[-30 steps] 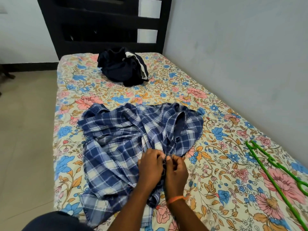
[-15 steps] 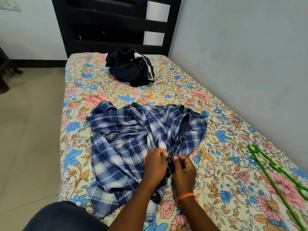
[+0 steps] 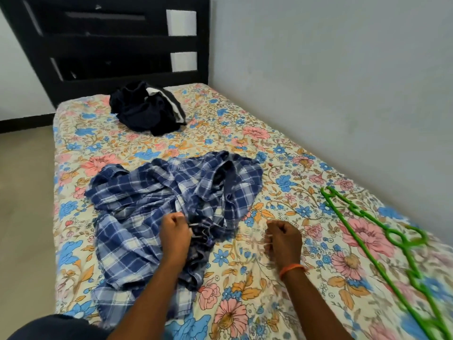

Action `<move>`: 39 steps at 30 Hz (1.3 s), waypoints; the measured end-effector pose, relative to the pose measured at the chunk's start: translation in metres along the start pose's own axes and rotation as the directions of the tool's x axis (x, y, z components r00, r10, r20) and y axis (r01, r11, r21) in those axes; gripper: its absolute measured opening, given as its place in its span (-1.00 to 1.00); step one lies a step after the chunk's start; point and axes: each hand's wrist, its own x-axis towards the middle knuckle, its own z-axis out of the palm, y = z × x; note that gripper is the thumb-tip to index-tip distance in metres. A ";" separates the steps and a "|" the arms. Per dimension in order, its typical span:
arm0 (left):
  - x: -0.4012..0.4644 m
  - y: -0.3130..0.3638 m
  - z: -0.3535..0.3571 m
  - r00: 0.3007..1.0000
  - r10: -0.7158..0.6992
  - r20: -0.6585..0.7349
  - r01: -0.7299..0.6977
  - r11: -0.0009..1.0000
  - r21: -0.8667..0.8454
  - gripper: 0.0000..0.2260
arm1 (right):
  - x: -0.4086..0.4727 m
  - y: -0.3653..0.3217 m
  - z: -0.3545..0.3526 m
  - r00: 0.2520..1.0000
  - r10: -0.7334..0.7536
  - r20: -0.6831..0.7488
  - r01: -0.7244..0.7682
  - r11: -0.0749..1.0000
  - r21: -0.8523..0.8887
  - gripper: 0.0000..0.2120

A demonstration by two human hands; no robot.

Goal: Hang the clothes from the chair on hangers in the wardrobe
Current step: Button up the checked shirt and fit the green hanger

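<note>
Right hand (image 3: pixel 284 239) now off shirt (image 3: pixel 171 204), fist curled over bedsheet (image 3: pixel 245 303), apparently empty. Shirt crumpled on bed; left hand (image 3: pixel 175 233) pinches its front. Step: readying shirt. Next: reach right for green hangers (image 3: pixel 382 241).

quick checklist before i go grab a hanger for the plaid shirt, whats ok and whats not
1. Right hand free to reach: ok, it is off the cloth, fingers curled, holding nothing that I can see.
2. Left hand keeps the plaid shirt: ok, its fingers grip the fabric near the front edge.
3. Shirt laid out for a hanger: not ok, it lies bunched and twisted on the bed.
4. Green hangers within view on the right of the bed: ok, nothing lies on them.
5. Buttons undone: cannot tell, the front is folded in on itself.
6. Dark garment out of the way: ok, it sits apart near the headboard.
</note>
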 end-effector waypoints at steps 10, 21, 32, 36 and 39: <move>-0.006 0.031 0.030 0.879 0.471 0.066 -0.451 0.780 0.435 -0.97 | 0.052 -0.010 -0.088 0.976 -0.146 -0.165 0.098 0.959 -0.266 -0.89; 0.020 0.013 0.034 0.900 0.332 0.282 -0.428 0.553 0.715 -0.88 | 0.104 -0.027 -0.164 0.940 -0.139 -0.311 -0.193 0.536 -0.822 -0.59; 0.041 0.020 0.039 0.937 0.254 0.239 -0.344 0.575 0.742 -0.81 | 0.139 -0.022 -0.106 0.981 -0.188 -0.037 0.024 0.313 -0.949 -0.89; 0.052 0.032 0.039 0.894 0.395 0.212 -0.412 0.535 0.738 -0.78 | 0.129 -0.013 -0.066 0.933 -0.310 0.185 0.300 0.379 -0.876 -0.93; 0.068 0.040 0.047 0.884 0.389 0.261 -0.429 0.445 0.786 -0.61 | 0.131 -0.003 -0.056 0.949 -0.221 0.224 0.283 0.285 -0.916 -0.73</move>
